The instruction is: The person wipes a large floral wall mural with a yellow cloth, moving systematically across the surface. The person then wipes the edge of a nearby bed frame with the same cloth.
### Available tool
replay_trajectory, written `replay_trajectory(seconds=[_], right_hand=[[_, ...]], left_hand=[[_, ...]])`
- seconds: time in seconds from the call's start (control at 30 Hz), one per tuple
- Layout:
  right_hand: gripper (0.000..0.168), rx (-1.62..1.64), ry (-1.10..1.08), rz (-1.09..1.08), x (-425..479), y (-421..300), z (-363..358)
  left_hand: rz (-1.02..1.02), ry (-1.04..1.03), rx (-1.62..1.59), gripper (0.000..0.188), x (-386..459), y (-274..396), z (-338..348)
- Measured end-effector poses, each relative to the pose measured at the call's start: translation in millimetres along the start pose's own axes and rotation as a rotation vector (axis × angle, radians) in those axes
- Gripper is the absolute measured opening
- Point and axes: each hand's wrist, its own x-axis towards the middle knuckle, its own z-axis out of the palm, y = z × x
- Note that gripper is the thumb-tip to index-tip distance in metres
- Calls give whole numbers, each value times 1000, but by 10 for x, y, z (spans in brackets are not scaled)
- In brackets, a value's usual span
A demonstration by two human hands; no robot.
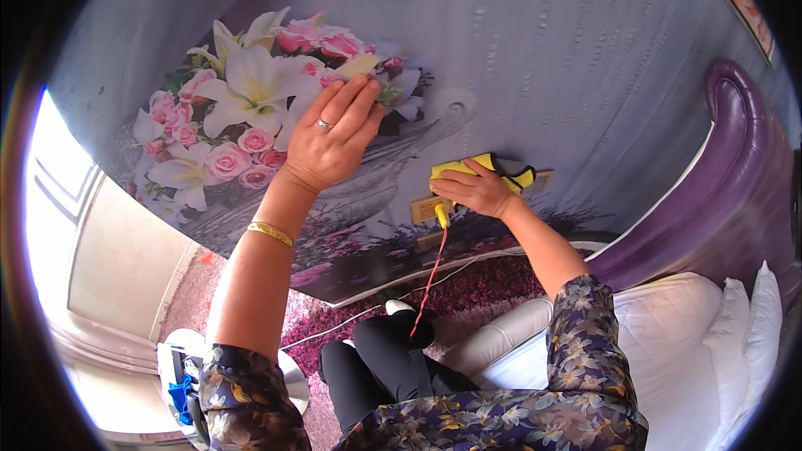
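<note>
My left hand (335, 131) lies flat against a floral wall mural (432, 31), over printed pink roses and white lilies. Nothing shows in it; its palm is hidden. A ring and a gold bracelet are on this arm. Lower and to the right, my right hand (477, 191) presses a yellow cloth with black edging (517, 178) to the wall, just above a gold-coloured wall outlet (424, 208). A yellow plug (442, 215) sits in the outlet, and a red cord (430, 279) hangs from it towards my legs.
A purple padded headboard (733, 156) and a bed with a white cover (667, 332) and pillows (761, 319) stand at the right. A white cable (351, 319) crosses the purple shag carpet (495, 282). At lower left, a small white stand (172, 357) holds a blue cloth (180, 398), near a bright window (62, 138).
</note>
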Motion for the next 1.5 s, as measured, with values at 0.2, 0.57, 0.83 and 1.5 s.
replay_trajectory(seconds=[0.2,0.57,0.83,1.5], right_hand=[[41,197,-79,-3,472,6,-159],[37,-13,534,749,484,-38,131],[43,-220,602,730,529,702,-254],[48,-190,671,982,614,530,-264]], left_hand=[[-4,-9,0,28,-35,-7,27],[-4,-26,25,25,-20,18,66],[-19,-15,140,25,-174,237,134],[-114,-95,-49,57,881,619,677]])
